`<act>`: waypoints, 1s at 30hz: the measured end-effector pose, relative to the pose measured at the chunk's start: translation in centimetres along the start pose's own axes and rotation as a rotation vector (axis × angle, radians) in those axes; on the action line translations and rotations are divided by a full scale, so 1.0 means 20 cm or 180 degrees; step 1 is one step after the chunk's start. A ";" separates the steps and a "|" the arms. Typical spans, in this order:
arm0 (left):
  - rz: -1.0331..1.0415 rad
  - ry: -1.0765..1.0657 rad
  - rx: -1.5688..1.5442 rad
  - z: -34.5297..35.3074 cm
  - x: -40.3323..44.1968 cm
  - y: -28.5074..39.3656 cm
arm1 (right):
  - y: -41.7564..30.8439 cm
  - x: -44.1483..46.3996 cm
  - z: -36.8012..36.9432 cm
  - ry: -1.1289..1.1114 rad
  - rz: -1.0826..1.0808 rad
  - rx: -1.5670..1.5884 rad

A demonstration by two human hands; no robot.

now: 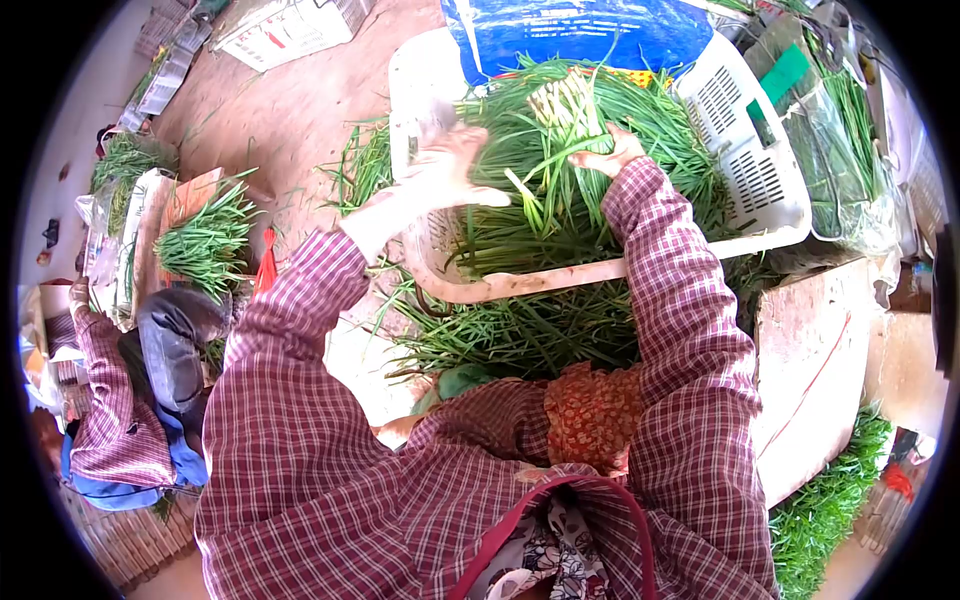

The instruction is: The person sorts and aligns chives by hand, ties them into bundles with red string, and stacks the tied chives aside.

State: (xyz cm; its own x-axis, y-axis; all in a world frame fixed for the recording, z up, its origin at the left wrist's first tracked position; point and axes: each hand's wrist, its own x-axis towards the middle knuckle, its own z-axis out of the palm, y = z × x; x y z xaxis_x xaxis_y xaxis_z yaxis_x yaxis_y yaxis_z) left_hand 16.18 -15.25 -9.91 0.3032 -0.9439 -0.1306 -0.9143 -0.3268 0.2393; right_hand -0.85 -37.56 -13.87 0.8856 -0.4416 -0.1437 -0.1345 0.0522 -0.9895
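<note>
My left hand [440,178] is slightly blurred above the left side of a white plastic basket [535,283]. Its fingers and thumb are spread, with nothing between them. Over the basket's middle, my right hand [612,153] has thumb and fingers apart, beside a bundle of garlic chives [565,105] with pale stem ends. Whether it touches the leaves I cannot tell. Between the hands, a few loose chive stalks [530,205] lie with pale ends up. Long green chives [670,130] heap the basket.
More chives [520,330] lie below the basket's near rim. A blue printed sack [590,35] covers its far side. To the right stand bagged greens [835,160] and a board [815,360]. At left, another person [120,410] sits by a chive bunch [208,240].
</note>
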 end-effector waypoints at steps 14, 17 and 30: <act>-0.0925 0.0046 -0.6140 0.03 0.22 0.48 | -0.38 -0.19 0.00 -0.0384 0.0756 -0.3187; -0.0529 0.0167 -0.5932 0.06 0.24 0.48 | -0.30 -0.16 -0.09 -0.0189 0.0028 -0.1433; -0.0194 0.0172 -0.3128 0.19 0.26 0.51 | -0.43 -0.14 0.18 0.0990 -0.0217 -0.2597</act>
State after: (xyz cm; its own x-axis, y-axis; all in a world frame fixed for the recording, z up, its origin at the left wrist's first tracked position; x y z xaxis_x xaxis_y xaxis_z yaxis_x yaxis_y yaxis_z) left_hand 7.40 -23.28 -11.87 0.3766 -0.9170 -0.1311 -0.2742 -0.2456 0.9298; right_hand -0.56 -33.48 -4.99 0.7580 -0.6508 0.0431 -0.4671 -0.5878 -0.6605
